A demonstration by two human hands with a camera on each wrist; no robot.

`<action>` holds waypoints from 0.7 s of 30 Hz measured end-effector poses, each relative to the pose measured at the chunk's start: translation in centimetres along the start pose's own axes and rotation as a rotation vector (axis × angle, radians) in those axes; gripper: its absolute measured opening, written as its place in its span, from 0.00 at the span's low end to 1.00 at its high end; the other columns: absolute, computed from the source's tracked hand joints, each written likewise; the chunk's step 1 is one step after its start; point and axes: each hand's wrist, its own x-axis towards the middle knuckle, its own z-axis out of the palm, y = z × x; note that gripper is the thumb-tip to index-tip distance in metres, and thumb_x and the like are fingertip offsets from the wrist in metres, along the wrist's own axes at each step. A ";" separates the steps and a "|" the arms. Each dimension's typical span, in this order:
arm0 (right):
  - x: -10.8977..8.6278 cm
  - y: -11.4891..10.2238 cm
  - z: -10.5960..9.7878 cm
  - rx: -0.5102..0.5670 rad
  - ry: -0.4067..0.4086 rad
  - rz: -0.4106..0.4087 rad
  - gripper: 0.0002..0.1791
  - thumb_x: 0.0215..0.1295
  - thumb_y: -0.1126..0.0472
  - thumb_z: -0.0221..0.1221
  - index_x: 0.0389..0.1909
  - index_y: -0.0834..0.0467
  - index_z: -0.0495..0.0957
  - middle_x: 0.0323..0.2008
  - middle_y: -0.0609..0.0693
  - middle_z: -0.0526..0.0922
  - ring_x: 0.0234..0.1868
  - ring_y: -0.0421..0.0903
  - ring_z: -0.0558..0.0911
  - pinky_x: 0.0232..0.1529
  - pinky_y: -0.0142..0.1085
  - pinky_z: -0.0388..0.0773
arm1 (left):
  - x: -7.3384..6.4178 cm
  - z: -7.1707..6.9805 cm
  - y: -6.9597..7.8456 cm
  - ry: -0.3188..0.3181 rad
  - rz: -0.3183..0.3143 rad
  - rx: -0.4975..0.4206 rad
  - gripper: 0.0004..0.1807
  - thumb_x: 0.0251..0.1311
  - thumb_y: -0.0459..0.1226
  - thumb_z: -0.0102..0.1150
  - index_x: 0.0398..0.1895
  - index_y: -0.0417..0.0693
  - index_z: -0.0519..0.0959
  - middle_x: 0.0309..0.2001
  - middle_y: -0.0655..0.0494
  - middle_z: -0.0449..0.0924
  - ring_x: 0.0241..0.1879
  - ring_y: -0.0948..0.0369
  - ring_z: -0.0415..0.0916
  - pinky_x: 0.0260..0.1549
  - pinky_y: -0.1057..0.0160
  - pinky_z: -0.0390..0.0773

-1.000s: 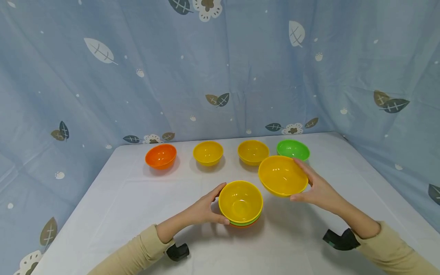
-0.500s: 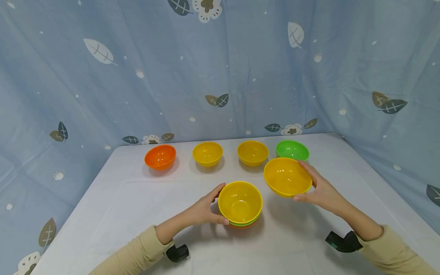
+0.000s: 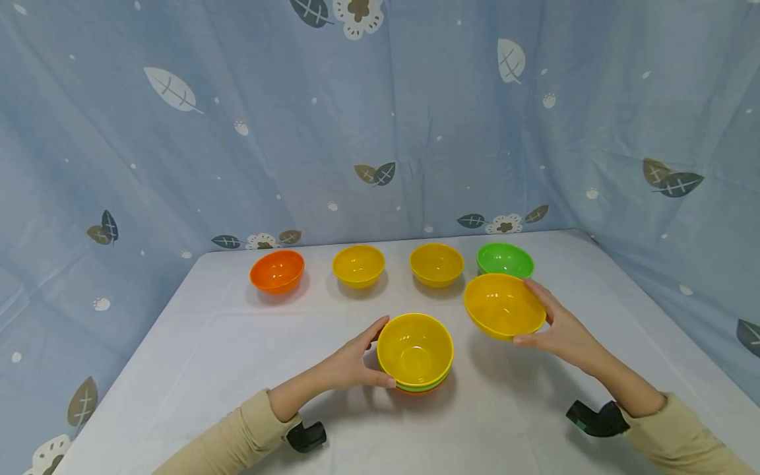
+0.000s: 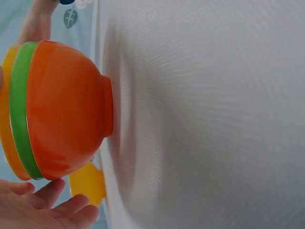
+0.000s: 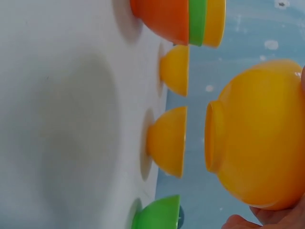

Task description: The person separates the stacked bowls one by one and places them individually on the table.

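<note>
Left hand: I have the left hand (image 3: 356, 363) set low against the left side of the bowl stack (image 3: 415, 349); the forearm enters from the lower left.
Left fingers: The thumb is on the near side and the fingers curve round the far side, holding the stack in a wide, loose span (the left wrist view shows the lower fingers spread and off the wall).
Bowl stack: It stands upright on the white table (image 3: 237, 369), ordered yellow on top, green (image 4: 19, 109) between, orange (image 4: 66, 109) at the bottom.
Right hand: I have the right hand (image 3: 555, 330) raised above the table, its forearm angled in from the lower right.
Right fingers: Thumb near, fingers far, parted by the bowl's width; they grip the lifted yellow bowl (image 3: 505, 307) at its right side.
Lifted yellow bowl: Mouth up, clear of the table, right of the stack and apart from it.
Rear row: From left to right I read an orange bowl (image 3: 277, 272), two yellow bowls (image 3: 359, 266) and a green bowl (image 3: 505, 258), the last partly hidden by the lifted bowl in the head view.
</note>
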 end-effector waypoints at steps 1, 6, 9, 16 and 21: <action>0.0 0.1 0.0 -0.004 0.001 0.006 0.55 0.49 0.59 0.67 0.70 0.65 0.39 0.69 0.68 0.42 0.64 0.69 0.50 0.55 0.69 0.53 | 0.0 0.0 0.0 0.000 0.000 0.001 0.57 0.44 0.47 0.70 0.71 0.41 0.44 0.67 0.48 0.57 0.65 0.50 0.56 0.62 0.47 0.58; 0.1 0.7 -0.2 -0.023 0.006 0.024 0.55 0.50 0.58 0.66 0.70 0.63 0.39 0.69 0.68 0.42 0.64 0.69 0.51 0.55 0.68 0.54 | 0.0 0.0 0.0 -0.001 -0.003 -0.001 0.57 0.44 0.47 0.70 0.71 0.42 0.44 0.67 0.48 0.56 0.65 0.50 0.55 0.62 0.47 0.58; 0.1 1.2 -0.3 -0.035 0.011 0.030 0.55 0.51 0.57 0.66 0.70 0.63 0.39 0.69 0.68 0.42 0.64 0.69 0.51 0.55 0.68 0.55 | 0.0 0.1 0.0 -0.002 -0.003 -0.001 0.57 0.44 0.47 0.70 0.71 0.41 0.44 0.68 0.48 0.55 0.65 0.50 0.55 0.62 0.47 0.58; 0.2 1.8 -0.5 -0.059 0.020 0.051 0.55 0.51 0.55 0.66 0.70 0.65 0.39 0.68 0.69 0.43 0.63 0.68 0.52 0.55 0.68 0.54 | -0.1 0.1 0.1 -0.002 0.003 -0.009 0.57 0.43 0.48 0.70 0.71 0.41 0.44 0.68 0.47 0.54 0.65 0.50 0.55 0.62 0.47 0.58; 0.3 2.2 -0.6 -0.067 0.020 0.066 0.55 0.51 0.54 0.66 0.70 0.64 0.39 0.68 0.69 0.43 0.63 0.69 0.52 0.55 0.68 0.54 | -0.1 0.1 0.1 -0.001 0.004 -0.008 0.57 0.44 0.47 0.70 0.71 0.40 0.44 0.69 0.47 0.54 0.65 0.50 0.55 0.62 0.46 0.58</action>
